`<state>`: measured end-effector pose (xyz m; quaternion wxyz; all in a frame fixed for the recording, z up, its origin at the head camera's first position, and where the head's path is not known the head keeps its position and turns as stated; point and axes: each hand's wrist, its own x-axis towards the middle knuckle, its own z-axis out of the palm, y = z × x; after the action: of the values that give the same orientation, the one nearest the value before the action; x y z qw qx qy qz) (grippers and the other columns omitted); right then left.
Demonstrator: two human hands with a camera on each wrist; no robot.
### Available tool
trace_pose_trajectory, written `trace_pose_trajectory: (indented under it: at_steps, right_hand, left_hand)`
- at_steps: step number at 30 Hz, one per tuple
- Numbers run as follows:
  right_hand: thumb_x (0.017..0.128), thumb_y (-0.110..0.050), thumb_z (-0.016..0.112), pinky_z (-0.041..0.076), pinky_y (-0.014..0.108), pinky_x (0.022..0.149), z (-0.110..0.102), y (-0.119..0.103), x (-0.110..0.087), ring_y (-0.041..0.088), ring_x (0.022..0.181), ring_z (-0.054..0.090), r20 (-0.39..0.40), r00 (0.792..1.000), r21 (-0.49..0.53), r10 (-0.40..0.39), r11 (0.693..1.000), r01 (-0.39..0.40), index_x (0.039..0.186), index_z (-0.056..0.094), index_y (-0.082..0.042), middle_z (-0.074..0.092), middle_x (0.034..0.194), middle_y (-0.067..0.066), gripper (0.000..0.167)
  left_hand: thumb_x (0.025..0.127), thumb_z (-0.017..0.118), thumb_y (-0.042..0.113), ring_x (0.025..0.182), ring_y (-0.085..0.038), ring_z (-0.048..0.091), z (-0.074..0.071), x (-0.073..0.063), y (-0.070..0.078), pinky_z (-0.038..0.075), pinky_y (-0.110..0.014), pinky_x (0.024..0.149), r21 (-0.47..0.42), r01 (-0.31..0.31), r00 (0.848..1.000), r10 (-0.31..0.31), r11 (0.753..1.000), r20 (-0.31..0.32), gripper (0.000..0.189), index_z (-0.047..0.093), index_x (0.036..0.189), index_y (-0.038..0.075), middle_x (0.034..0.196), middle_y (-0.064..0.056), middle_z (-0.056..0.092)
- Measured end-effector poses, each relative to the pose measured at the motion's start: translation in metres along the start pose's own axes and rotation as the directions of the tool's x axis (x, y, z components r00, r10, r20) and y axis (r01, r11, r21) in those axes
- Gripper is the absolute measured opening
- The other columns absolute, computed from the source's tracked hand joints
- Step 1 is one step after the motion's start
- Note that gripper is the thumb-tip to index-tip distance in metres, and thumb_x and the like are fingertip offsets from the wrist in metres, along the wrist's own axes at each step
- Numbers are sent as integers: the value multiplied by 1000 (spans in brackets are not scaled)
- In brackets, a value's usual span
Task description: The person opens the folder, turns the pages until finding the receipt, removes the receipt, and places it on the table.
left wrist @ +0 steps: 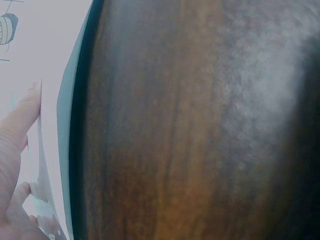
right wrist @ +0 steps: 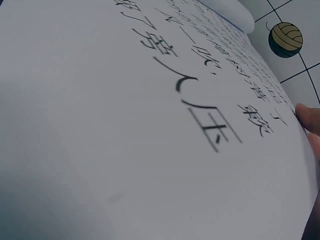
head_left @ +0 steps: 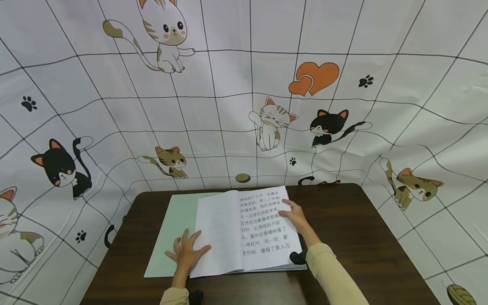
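An open book [head_left: 219, 237] lies on the table, with a blank white page on its left and large printed Chinese characters on its right page [head_left: 263, 250]. My left hand [head_left: 187, 252] rests with spread fingers across the blank page's left edge and the pale green cover [head_left: 171, 237]. In the left wrist view its thumb [left wrist: 27, 110] lies along the white paper. At the right page's upper outer edge, my right hand [head_left: 295, 216] touches the paper with extended thumb and forefinger; its other fingers are hidden. A fingertip [right wrist: 302, 112] meets the page edge in the right wrist view.
The dark brown wooden table [head_left: 354, 245] extends around the book. Behind and beside it hangs a white grid-patterned curtain [head_left: 228, 76] printed with cats, hearts and paw prints. Dark wrist devices [head_left: 297, 257] sit by both pale yellow sleeves [head_left: 331, 271].
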<state>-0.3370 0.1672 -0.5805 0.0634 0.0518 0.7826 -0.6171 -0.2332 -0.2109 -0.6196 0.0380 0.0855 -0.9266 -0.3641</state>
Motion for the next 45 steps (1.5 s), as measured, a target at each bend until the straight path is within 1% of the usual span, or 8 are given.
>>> trace_pose_trajectory:
  at_steps: [4,13,18,23,28,31,38,45]
  right_hand:
    - [89,-9,68,52,22,59,2,2,-8,9,63,64,-21,1000,13,20,1000,-19,143,47,-5,66,113,22,58]
    - [87,-6,67,54,24,58,8,4,-17,11,63,66,-35,999,123,27,992,-22,140,49,-4,72,93,8,55]
    - [87,-6,67,54,24,59,8,5,-24,11,64,66,-17,1000,146,19,989,-16,142,47,-5,71,95,9,59]
    - [87,-6,68,54,24,59,9,2,-33,12,65,66,-9,1000,170,1,985,1,143,46,-5,70,98,10,60]
    - [87,-2,66,54,25,60,9,-13,-55,13,65,67,-5,1000,187,-17,982,17,143,43,1,70,105,22,61]
    - [86,0,66,55,26,60,9,-11,-58,14,66,68,-16,1000,209,-15,978,18,143,43,2,69,110,26,62]
    - [86,-4,68,55,26,60,14,10,-52,12,66,68,-34,999,233,7,972,2,143,45,-6,70,111,19,62]
    - [86,-6,69,55,27,58,18,11,-59,12,66,67,-30,999,238,18,971,-11,144,44,-7,69,109,16,64]
  left_hand:
    - [75,79,47,138,-55,14,2,0,-2,-16,-84,95,6,9,1000,-9,1000,11,74,56,136,13,158,-26,22]
    - [76,79,46,138,-55,14,1,0,-1,-17,-83,95,6,-3,1000,3,1000,3,72,56,136,12,158,-26,23]
    - [77,78,45,138,-55,13,-2,0,1,-17,-83,96,15,8,1000,-8,1000,17,72,55,137,12,159,-25,21]
    - [78,78,44,138,-56,13,-4,1,3,-16,-84,95,17,-3,1000,3,1000,12,71,55,136,12,158,-26,22]
    - [78,78,44,138,-56,13,-3,0,3,-16,-83,95,12,1,1000,-1,1000,9,71,55,136,12,158,-26,22]
    - [77,79,44,137,-56,14,-2,-1,2,-16,-83,96,5,-6,1000,6,1000,-1,70,56,135,12,158,-26,23]
    - [76,79,43,137,-56,16,-4,-2,4,-14,-84,96,6,-18,1000,18,1000,-16,70,57,134,12,157,-27,25]
    - [77,79,42,137,-57,15,-3,-1,5,-14,-84,95,15,-16,1000,16,1000,3,70,56,135,12,157,-27,24]
